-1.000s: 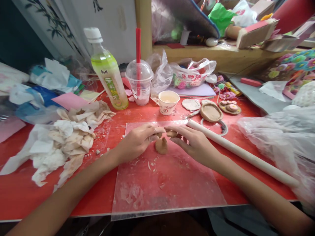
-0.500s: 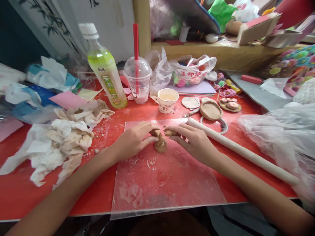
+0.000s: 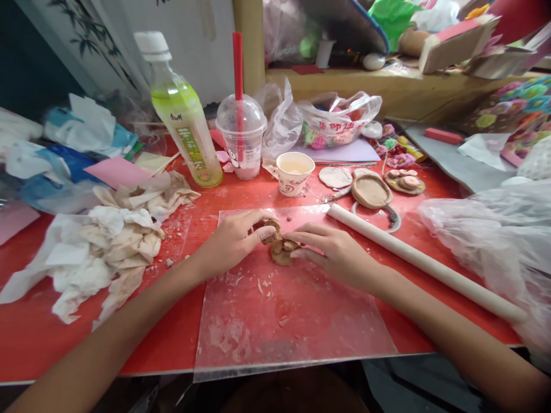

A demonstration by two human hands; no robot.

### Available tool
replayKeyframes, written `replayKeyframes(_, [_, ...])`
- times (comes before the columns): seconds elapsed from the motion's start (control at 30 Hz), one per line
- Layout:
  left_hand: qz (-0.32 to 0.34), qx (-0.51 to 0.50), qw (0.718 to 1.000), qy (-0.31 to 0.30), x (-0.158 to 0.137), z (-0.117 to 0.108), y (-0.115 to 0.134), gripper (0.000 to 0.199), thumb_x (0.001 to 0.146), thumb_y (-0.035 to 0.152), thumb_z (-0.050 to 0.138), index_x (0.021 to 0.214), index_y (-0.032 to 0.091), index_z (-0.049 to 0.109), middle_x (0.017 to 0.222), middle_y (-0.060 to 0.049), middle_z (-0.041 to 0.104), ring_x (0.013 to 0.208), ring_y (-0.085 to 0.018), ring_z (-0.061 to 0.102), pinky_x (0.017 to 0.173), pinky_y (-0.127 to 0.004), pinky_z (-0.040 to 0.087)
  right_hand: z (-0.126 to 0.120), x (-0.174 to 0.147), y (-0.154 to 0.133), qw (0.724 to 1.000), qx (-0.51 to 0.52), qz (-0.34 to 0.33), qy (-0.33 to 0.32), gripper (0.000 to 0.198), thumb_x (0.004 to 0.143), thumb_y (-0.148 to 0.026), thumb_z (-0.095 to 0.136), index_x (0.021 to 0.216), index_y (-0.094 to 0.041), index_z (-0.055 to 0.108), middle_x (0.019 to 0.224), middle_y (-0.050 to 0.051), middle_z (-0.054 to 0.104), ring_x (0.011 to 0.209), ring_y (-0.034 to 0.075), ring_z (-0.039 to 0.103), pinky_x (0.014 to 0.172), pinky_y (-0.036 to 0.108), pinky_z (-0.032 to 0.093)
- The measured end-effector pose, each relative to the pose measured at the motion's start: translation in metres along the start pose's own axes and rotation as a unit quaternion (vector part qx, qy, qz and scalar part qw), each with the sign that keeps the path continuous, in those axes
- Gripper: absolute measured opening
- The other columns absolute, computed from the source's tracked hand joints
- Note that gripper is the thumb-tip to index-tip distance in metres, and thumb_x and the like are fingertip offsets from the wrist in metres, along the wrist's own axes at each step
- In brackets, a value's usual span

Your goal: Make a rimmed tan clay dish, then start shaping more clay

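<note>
Taken as landmark: paper cup (image 3: 293, 183), holding a pale liquid. In front of cup, on clear sheet (image 3: 293, 321) over red worktop (image 3: 26, 344): brown clay lump (image 3: 282, 258), low and rounded. Also in front of cup, slightly to its left: clay piece (image 3: 272, 229), tilted, clamped between thumb and fingers in grip of left hand (image 3: 235, 238). In front and to right of cup: right hand (image 3: 340, 252), with fingertips on clay at top of lump and thumb just below. Cannot tell right grip as clamped or merely resting; detail too small.

Just in front of cup: small clay crumb (image 3: 288, 218). Right of cup, in order: flat clay disc (image 3: 336, 177), rimmed clay dish (image 3: 371, 189), disc with pink pieces (image 3: 404, 182). Right and in front of cup: pale rod (image 3: 426, 262), lying diagonally. Left of cup: lidded cup (image 3: 247, 152) with red straw (image 3: 238, 63), then bottle (image 3: 187, 129) of green liquid. Well left of cup: crumpled tissues (image 3: 112, 246).
</note>
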State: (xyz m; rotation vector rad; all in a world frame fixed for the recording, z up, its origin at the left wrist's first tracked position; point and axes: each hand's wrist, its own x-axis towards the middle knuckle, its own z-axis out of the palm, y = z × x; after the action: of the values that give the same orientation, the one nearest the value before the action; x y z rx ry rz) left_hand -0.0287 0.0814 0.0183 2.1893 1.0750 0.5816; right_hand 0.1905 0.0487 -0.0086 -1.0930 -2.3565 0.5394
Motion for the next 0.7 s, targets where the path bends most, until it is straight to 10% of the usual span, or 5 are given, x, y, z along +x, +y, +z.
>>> replayKeyframes(0.27, [-0.031,0.041,0.998,0.019,0.001,0.002,-0.003,0.021,0.09,0.033,0.049,0.086,0.019,0.064,0.089,0.001,0.064,0.083,-0.013,0.058,0.077,-0.026,0.04,-0.01,0.001,-0.008,0.989,0.053,0.099,0.097,0.022,0.091,-0.026,0.049,0.104,-0.018,0.065,0.085,0.003,0.07,0.075,0.014,0.062,0.067,0.027,0.047])
replayKeyframes(0.7, [0.017,0.18,0.983,-0.015,0.002,0.007,-0.018,0.03,0.095,0.029,0.039,0.086,0.016,0.065,0.086,-0.004,0.062,0.085,-0.018,0.055,0.078,-0.032,0.04,-0.001,0.003,0.0,0.991,0.027,0.122,0.044,0.019,0.091,-0.024,0.05,0.102,-0.018,0.064,0.097,0.004,0.07,0.084,0.016,0.063,0.075,0.028,0.047])
